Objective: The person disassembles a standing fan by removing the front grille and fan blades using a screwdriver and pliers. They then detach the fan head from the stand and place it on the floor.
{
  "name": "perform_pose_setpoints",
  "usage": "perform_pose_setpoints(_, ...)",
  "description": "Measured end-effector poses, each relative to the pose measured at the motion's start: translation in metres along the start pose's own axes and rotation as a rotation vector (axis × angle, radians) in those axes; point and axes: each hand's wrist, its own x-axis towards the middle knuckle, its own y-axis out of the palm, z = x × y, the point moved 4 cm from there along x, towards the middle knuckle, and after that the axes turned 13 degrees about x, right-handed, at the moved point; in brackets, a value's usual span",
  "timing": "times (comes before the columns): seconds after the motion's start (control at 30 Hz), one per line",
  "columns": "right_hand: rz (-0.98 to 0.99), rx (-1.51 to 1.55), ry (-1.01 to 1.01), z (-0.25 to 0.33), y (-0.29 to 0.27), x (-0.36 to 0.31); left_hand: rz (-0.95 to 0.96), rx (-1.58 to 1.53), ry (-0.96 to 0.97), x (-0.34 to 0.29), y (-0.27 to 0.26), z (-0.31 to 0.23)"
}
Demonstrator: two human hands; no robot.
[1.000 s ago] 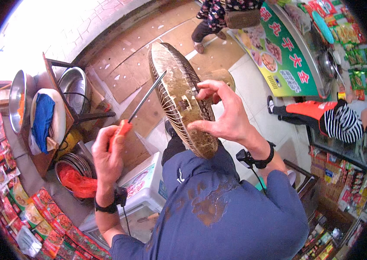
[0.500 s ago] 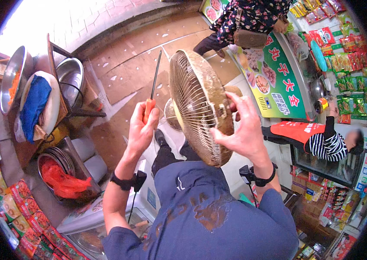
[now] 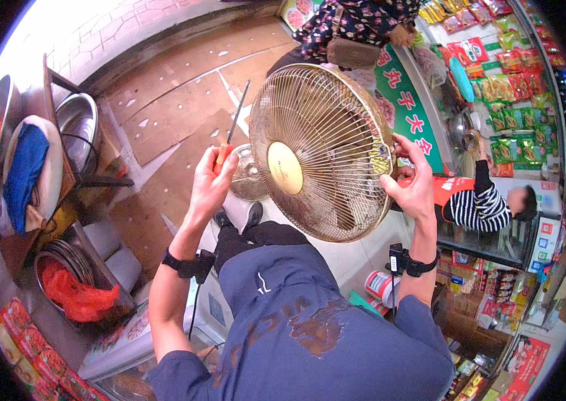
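Note:
My left hand (image 3: 214, 182) is closed round the orange handle of a screwdriver (image 3: 231, 127), its long dark shaft pointing up and away. With thumb and fingers my right hand (image 3: 412, 179) grips the right rim of a round fan head (image 3: 323, 147). The wire cage is dusty and brownish, with a pale yellow disc (image 3: 286, 168) at its centre, and blades show dimly behind the wires. Left of the cage the screwdriver stands apart from it. Below, partly hidden by the cage, a round fan base (image 3: 248, 175) rests on the floor.
On the left, metal basins (image 3: 77, 127) and a blue cloth (image 3: 26, 175) lie by a wooden frame. A red net bag (image 3: 72, 291) sits in a pot. A person with a brown bag (image 3: 356, 53) stands ahead; another in striped sleeves (image 3: 480, 208) is at right, near shelves of packets (image 3: 517, 120).
The fan head has turned from nearly edge-on to show its front disc, and my right hand has moved right with it. My left hand still holds the screwdriver, slightly further left.

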Motion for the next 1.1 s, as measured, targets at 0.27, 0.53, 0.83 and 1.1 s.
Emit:
perform_pose_setpoints(0.27,-0.156,0.060,0.052,-0.034,-0.035,-0.005,0.104,-0.010,-0.021,0.013,0.017,0.023)
perform_pose_setpoints(0.53,-0.168,0.124,0.016,-0.058,-0.066,-0.002,0.153,0.047,0.022,0.023,0.033,0.032)
perform_pose_setpoints(0.83,-0.160,0.142,0.071,-0.077,-0.094,0.004,0.174,0.087,0.064,0.039,0.048,0.019)
perform_pose_setpoints(1.1,-0.149,0.134,0.072,-0.086,-0.113,0.010,0.105,0.225,0.337,0.044,0.069,-0.004)
